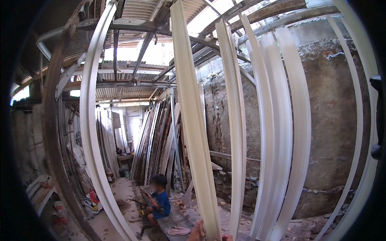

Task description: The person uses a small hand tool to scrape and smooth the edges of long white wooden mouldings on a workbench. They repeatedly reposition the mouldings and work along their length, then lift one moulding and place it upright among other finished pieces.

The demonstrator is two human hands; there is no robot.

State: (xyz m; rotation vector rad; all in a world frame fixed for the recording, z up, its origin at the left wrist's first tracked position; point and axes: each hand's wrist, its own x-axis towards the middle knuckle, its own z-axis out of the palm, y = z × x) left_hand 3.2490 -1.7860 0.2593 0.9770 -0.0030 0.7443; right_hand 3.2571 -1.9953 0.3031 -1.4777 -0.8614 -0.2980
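Note:
A long cream moulding strip (192,116) with lengthwise grooves stands upright, slightly tilted, in front of me. Its top reaches up toward the roof beams. At its lower end my left hand (196,231) is closed around the left edge. Only a small part of my right hand (227,237) shows, at the strip's right edge, with its fingers pressed to it. The lower picture edge cuts off both hands. Close on the right stands another pale moulding strip (234,108), apart from the held one.
More pale strips (277,128) stand farther right, before a rough wall (327,104). A white strip (89,116) and a dark post (51,120) rise on the left. A person in blue (161,204) sits on a low plank bench (177,219) beside a pink shoe (178,230). Boards (155,140) lean behind.

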